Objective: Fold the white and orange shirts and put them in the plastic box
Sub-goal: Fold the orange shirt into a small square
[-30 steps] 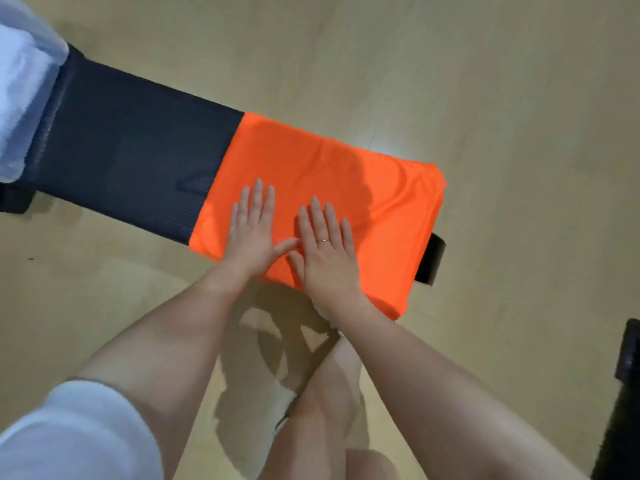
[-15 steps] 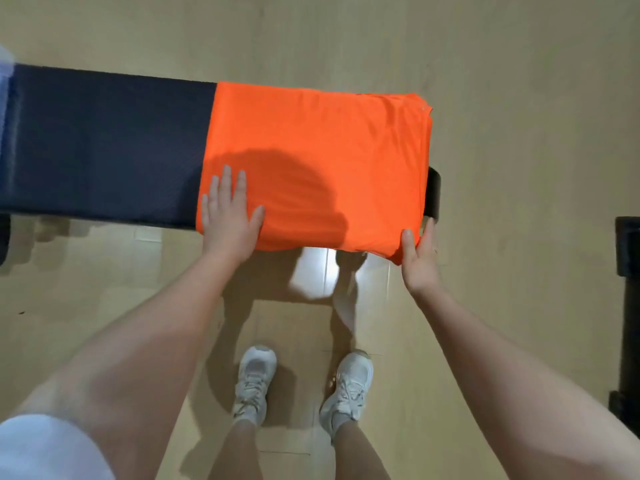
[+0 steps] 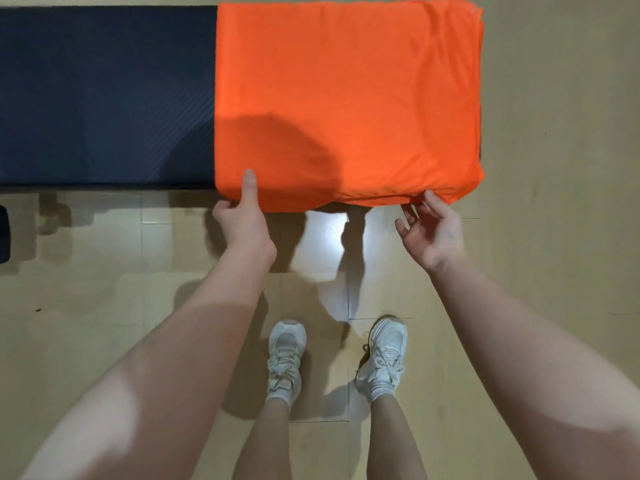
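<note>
The orange shirt (image 3: 346,98) lies folded into a rectangle on the right end of a dark blue padded bench (image 3: 104,95), its near edge hanging slightly over the bench side. My left hand (image 3: 244,220) pinches the shirt's near left corner, thumb on top and fingers curled beneath the edge. My right hand (image 3: 431,230) is at the near right edge, palm turned inward, with its thumb tip touching the hem and its fingers loosely bent below it, holding nothing. Neither the white shirt nor the plastic box is in view.
Light wooden floor (image 3: 554,168) surrounds the bench. My feet in white sneakers (image 3: 287,355) stand just in front of the bench. A dark object (image 3: 3,233) shows at the left frame edge.
My hands went from pressing flat on the shirt to its near edge. The left hand slid off the top and now pinches the corner. The view has moved closer over the bench.
</note>
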Tool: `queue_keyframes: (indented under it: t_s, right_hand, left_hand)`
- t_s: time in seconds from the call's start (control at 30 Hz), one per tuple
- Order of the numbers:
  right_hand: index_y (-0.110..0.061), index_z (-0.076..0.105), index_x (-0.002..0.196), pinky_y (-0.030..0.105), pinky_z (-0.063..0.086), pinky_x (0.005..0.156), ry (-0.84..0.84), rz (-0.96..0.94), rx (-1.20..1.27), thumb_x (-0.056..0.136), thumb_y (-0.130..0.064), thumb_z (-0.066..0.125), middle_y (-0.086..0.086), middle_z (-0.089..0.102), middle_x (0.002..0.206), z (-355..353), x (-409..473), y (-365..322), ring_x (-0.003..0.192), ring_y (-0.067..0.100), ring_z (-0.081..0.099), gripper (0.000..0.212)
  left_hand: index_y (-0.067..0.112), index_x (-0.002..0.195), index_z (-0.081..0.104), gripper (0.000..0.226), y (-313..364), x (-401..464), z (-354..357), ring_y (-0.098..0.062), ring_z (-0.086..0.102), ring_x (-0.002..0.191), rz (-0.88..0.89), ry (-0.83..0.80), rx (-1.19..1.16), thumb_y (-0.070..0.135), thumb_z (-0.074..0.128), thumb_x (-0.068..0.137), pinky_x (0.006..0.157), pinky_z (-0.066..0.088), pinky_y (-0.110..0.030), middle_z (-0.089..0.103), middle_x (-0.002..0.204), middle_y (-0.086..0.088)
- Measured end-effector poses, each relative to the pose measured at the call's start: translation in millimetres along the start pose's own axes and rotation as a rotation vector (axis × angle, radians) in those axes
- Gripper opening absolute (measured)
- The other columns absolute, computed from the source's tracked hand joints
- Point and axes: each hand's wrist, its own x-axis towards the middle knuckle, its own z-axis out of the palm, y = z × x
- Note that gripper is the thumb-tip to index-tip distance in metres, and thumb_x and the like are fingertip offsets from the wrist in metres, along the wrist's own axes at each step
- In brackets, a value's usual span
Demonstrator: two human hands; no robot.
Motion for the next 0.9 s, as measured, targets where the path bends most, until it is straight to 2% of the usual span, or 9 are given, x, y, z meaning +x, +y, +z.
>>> queue_keyframes:
  t_s: [0.1, 0.17, 0.23, 0.3, 0.4, 0.5, 0.63, 0.8, 0.9]
  right_hand:
    - [-0.029, 0.056, 0.085, 0.029, 0.027, 0.097, 0.025, 0.033, -0.087, 0.09, -0.031, 0.049, -0.013, 0.062, 0.09, -4, -1, 2, 0.098, 0.003, 0.054, 0.008]
    - [-0.028, 0.057, 0.095, 0.028, 0.025, 0.105, 0.032, 0.027, -0.105, 0.091, -0.032, 0.049, -0.013, 0.064, 0.099, -2, -7, 4, 0.099, 0.001, 0.054, 0.01]
    - [-0.023, 0.06, 0.098, 0.027, 0.043, 0.101, -0.027, 0.007, -0.037, 0.083, -0.03, 0.058, -0.009, 0.072, 0.092, 0, -12, 7, 0.091, 0.005, 0.063, 0.017]
    - [-0.017, 0.062, 0.1, 0.029, 0.054, 0.09, -0.059, 0.022, 0.029, 0.068, -0.03, 0.068, -0.003, 0.075, 0.088, 2, -17, 9, 0.083, 0.009, 0.07, 0.035]
    - [-0.017, 0.062, 0.101, 0.031, 0.059, 0.076, -0.007, 0.022, 0.031, 0.082, -0.026, 0.062, -0.002, 0.075, 0.084, 0, -21, 13, 0.076, 0.009, 0.071, 0.021]
    - [-0.017, 0.059, 0.112, 0.029, 0.059, 0.069, 0.109, -0.033, 0.025, 0.089, -0.027, 0.058, -0.002, 0.074, 0.088, 0, -29, 14, 0.075, 0.01, 0.071, 0.025]
    - [-0.017, 0.056, 0.099, 0.033, 0.054, 0.077, 0.322, -0.101, -0.22, 0.085, -0.024, 0.063, 0.0, 0.063, 0.092, 6, -50, 1, 0.078, 0.013, 0.062, 0.018]
    - [-0.014, 0.056, 0.104, 0.022, 0.049, 0.053, 0.418, -0.176, -0.328, 0.085, -0.02, 0.063, -0.003, 0.058, 0.079, 17, -95, -19, 0.066, 0.01, 0.056, 0.021]
    - [-0.007, 0.057, 0.113, 0.016, 0.048, 0.042, 0.442, -0.128, -0.35, 0.085, -0.016, 0.062, 0.003, 0.06, 0.09, 17, -120, -21, 0.063, 0.009, 0.053, 0.03]
  left_hand:
    - [0.016, 0.132, 0.036, 0.071, -8, 14, -11, -0.015, 0.043, 0.116, 0.021, -0.161, 0.026, 0.054, 0.063, 0.078, 0.107, 0.03, -0.034, 0.047, 0.125, 0.003]
    - [0.019, 0.142, 0.02, 0.085, -7, 23, -18, -0.017, 0.035, 0.131, 0.01, -0.251, 0.051, 0.055, 0.062, 0.077, 0.114, 0.022, -0.044, 0.038, 0.143, 0.003]
    - [0.018, 0.146, 0.008, 0.089, -3, 28, -22, -0.015, 0.031, 0.133, 0.002, -0.331, 0.093, 0.051, 0.06, 0.081, 0.114, 0.02, -0.042, 0.031, 0.148, 0.005]
    - [0.014, 0.135, 0.031, 0.061, 1, 30, -27, -0.008, 0.047, 0.113, 0.026, -0.403, 0.125, 0.042, 0.056, 0.087, 0.105, 0.033, -0.032, 0.05, 0.128, 0.006]
    - [0.017, 0.104, 0.057, 0.015, -3, 32, -38, 0.006, 0.061, 0.078, 0.097, -0.53, 0.205, 0.023, 0.057, 0.09, 0.083, 0.041, -0.018, 0.066, 0.091, 0.015]
    - [0.013, 0.11, 0.056, 0.025, -12, 29, -51, 0.0, 0.062, 0.08, 0.122, -0.615, 0.287, 0.011, 0.061, 0.086, 0.07, 0.049, -0.011, 0.066, 0.099, 0.002]
    - [0.016, 0.112, 0.053, 0.026, -12, 8, -65, -0.005, 0.063, 0.08, 0.06, -0.622, 0.222, 0.012, 0.059, 0.087, 0.067, 0.054, -0.016, 0.065, 0.098, 0.003]
    - [0.02, 0.09, 0.059, 0.002, -5, -32, -90, -0.008, 0.059, 0.073, 0.028, -0.488, 0.214, 0.019, 0.059, 0.089, 0.066, 0.047, -0.023, 0.064, 0.09, 0.002]
    - [0.019, 0.09, 0.058, 0.004, 6, -57, -104, -0.013, 0.057, 0.075, 0.018, -0.444, 0.221, 0.023, 0.059, 0.089, 0.07, 0.045, -0.03, 0.064, 0.092, -0.001]
